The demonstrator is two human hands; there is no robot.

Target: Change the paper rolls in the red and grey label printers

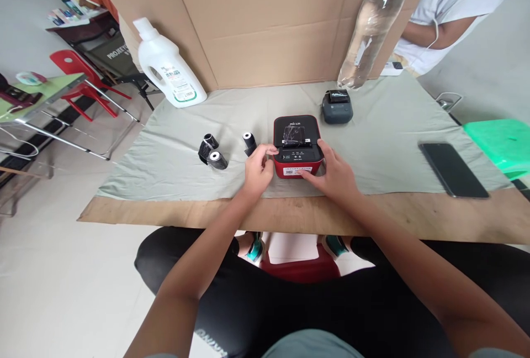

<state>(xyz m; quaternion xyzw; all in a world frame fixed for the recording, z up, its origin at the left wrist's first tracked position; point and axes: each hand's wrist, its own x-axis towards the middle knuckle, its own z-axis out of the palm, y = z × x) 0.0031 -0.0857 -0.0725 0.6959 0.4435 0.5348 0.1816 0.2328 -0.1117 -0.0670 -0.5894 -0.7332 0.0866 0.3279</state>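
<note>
A red and black label printer (296, 151) sits on the cloth-covered table in front of me, with a piece of dark film on its lid. At its left side is my left hand (260, 169), fingers curled, the index fingertip touching the printer's edge. My right hand (334, 173) grips the right front corner, thumb on the front face and fingers along the side. Just left of the printer stands a small black roll with a white core (249, 141). Further left lie more black rolls (216, 159) with dark film.
A smaller dark printer (337, 109) stands behind to the right, before a tall clear bottle (368, 32). A white jug (169, 68) leans at the back left against a cardboard partition (265, 32). A phone (453, 170) lies at right. Another person's arm (441, 35) shows behind the partition.
</note>
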